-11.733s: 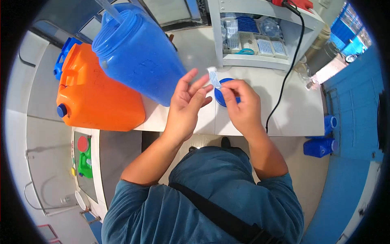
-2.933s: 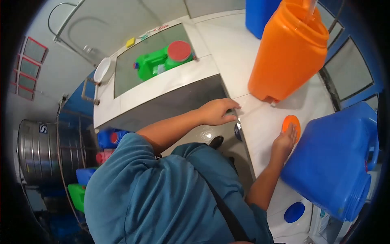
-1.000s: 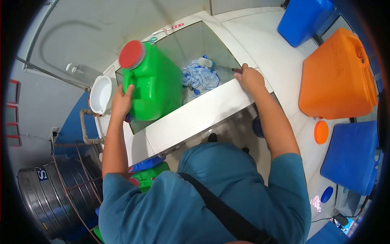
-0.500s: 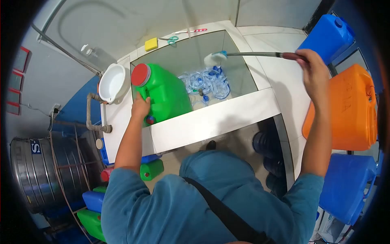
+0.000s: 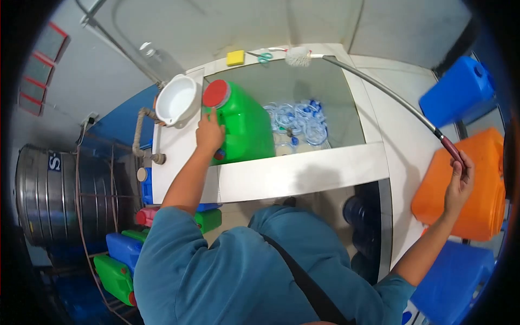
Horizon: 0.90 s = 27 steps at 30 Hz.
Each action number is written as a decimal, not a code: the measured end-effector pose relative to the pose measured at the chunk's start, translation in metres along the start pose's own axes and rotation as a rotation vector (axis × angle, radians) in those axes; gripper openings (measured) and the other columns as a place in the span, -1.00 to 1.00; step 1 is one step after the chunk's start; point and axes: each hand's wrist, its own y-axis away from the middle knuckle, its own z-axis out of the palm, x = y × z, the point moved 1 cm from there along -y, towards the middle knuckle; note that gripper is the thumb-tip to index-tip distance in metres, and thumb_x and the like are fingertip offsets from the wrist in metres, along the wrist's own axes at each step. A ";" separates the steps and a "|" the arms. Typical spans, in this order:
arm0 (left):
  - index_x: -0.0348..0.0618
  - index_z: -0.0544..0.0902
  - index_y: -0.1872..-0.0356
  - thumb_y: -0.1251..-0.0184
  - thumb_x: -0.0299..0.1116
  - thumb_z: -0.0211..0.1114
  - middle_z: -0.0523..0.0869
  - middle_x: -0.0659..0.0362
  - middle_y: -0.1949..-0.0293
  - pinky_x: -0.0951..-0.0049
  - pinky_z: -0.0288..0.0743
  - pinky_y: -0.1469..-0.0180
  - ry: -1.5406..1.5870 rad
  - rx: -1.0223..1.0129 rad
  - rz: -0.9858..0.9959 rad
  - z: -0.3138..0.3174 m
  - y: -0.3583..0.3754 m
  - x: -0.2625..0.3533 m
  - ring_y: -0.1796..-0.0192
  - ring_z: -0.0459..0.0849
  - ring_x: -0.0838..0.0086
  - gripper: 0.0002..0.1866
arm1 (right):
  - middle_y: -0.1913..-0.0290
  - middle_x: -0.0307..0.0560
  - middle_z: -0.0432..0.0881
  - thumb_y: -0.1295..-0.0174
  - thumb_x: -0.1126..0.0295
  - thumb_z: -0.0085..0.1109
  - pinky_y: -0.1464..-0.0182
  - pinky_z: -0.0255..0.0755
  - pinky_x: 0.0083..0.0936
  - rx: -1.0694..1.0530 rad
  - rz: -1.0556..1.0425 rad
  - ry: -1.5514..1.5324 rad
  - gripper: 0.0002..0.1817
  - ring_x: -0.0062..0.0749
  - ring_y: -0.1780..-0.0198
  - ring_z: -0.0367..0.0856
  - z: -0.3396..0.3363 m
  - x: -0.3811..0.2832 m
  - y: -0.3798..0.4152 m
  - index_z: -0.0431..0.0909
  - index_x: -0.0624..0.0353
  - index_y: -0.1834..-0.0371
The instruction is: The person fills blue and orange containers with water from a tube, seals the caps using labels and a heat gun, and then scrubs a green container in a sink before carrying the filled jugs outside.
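Observation:
A green jerrycan (image 5: 246, 127) with a red screw cap (image 5: 216, 93) stands in the left part of a tiled basin. My left hand (image 5: 210, 132) is closed on the jerrycan's handle, just below the cap. In my right hand (image 5: 459, 179) is the brown grip of a long-handled brush (image 5: 390, 93). The brush's white round bristle head (image 5: 298, 57) hangs above the basin's back edge, away from the jerrycan. Beside the jerrycan, a heap of clear and blue plastic caps and rings (image 5: 300, 122) lies on the basin floor.
On the back ledge are a yellow sponge (image 5: 235, 58) and teal-handled scissors (image 5: 264, 57). A white bowl (image 5: 177, 101) sits on the left ledge. At right stand an orange jerrycan (image 5: 460, 189) and blue jerrycans (image 5: 455, 95). A metal tank (image 5: 65, 195) is at far left.
My right hand has moved outward and toward me, swinging the brush head up to the basin's back edge. My left hand remains at the jerrycan. The camera view has shifted.

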 end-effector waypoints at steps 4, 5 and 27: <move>-0.15 0.31 -0.39 -0.21 -0.28 0.34 0.48 -0.09 -0.22 0.08 0.44 -0.23 0.087 0.111 0.206 -0.026 0.028 0.014 -0.20 0.51 -0.03 -0.29 | 0.04 -0.10 0.58 -0.46 0.45 0.04 -0.12 0.44 -0.55 -0.071 0.063 -0.121 -0.74 -0.48 0.04 0.58 0.067 0.020 -0.028 0.50 0.29 -0.13; -0.18 0.35 -0.36 -0.21 -0.30 0.35 0.49 -0.09 -0.21 0.11 0.43 -0.25 0.173 0.115 0.250 -0.028 0.036 0.014 -0.20 0.51 -0.02 -0.32 | 0.05 -0.10 0.59 -0.45 0.45 0.06 -0.09 0.46 -0.56 -0.111 0.073 -0.176 -0.74 -0.49 0.06 0.58 0.089 0.029 -0.037 0.50 0.28 -0.13; -0.32 0.52 -0.14 -0.26 -0.53 0.31 0.65 0.02 0.00 0.40 0.55 -0.02 0.737 -0.049 -0.395 -0.085 0.270 -0.074 -0.03 0.63 0.37 -0.59 | -0.23 0.31 0.50 -0.19 0.21 0.31 -0.28 0.37 -0.25 -0.100 0.181 -0.050 -0.20 0.05 -0.25 0.51 0.533 0.103 -0.243 0.19 0.36 -0.42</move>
